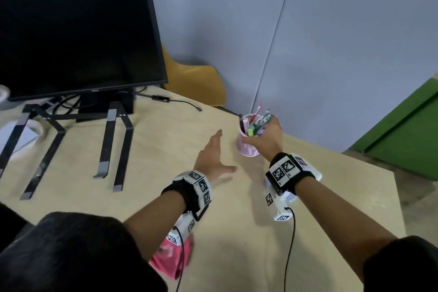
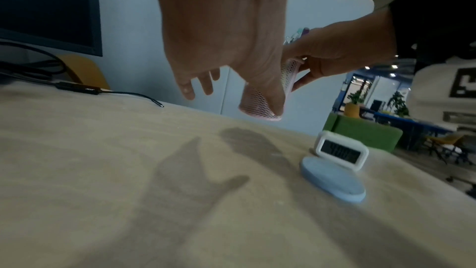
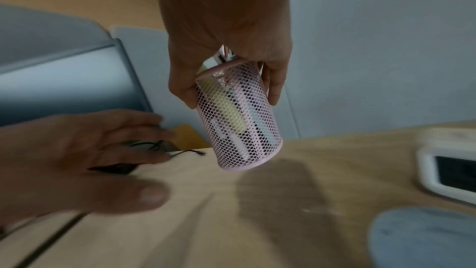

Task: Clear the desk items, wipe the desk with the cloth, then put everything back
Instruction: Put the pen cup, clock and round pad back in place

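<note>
A pink mesh pen cup (image 1: 247, 147) (image 3: 239, 117) (image 2: 257, 105) full of markers hangs above the wooden desk (image 1: 166, 140). My right hand (image 1: 265, 136) (image 3: 231, 87) grips its rim from above, thumb on one side and fingers on the other. To the cup's left my left hand (image 1: 213, 152) (image 2: 206, 87) hovers over the desk with fingers straight and spread, holding nothing. A pink cloth (image 1: 171, 261) lies at the desk's near edge under my left forearm. A white digital clock (image 2: 340, 150) and a blue round pad (image 2: 332, 180) sit on the desk below my right wrist.
A black monitor (image 1: 78, 42) stands at the back left with a black laptop stand (image 1: 113, 144) in front of it. A loose cable (image 1: 180, 102) lies behind. Grey partition walls (image 1: 308, 42) close the back; a yellow chair (image 1: 196, 80) and green furniture (image 1: 403, 130) stand beyond the desk.
</note>
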Motion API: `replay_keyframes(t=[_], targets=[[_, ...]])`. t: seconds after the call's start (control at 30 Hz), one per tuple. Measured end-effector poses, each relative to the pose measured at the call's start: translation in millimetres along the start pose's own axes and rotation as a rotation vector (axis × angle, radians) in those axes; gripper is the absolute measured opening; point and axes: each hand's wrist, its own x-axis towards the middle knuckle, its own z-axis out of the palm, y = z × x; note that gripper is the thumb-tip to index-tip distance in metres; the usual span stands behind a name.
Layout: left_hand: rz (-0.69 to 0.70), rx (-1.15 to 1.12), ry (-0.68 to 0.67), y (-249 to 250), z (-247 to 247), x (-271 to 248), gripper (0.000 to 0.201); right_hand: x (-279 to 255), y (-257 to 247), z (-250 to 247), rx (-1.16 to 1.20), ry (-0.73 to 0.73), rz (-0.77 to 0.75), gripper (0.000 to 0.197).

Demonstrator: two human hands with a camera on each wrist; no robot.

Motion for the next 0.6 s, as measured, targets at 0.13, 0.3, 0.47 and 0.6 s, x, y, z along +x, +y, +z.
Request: replay_keyframes(t=[0.13,0.3,0.47,0.6], targets=[[0.0,-0.392,0.138,15.9,-7.8,-4.3,0.097,-16.6,-31.0,25.0,0.12,-0.054,-0.067,0.072],[-0.051,-0.474,0.395,9.9,-23.9,-6.2,0.062,-36.1,-53.0,56.5,0.201,-0.158,-0.121,0.081],[-0.103,-0.414,0.43,-27.7,-41.0,3.8,0.058,-38.2,-61.4,80.9,0.2,-0.305,-0.048,0.117],[-0.169,-0.426,0.498,-61.9,-68.7,21.2,0.066,-34.7,-53.7,88.5,-0.011,-0.405,-0.038,0.119]])
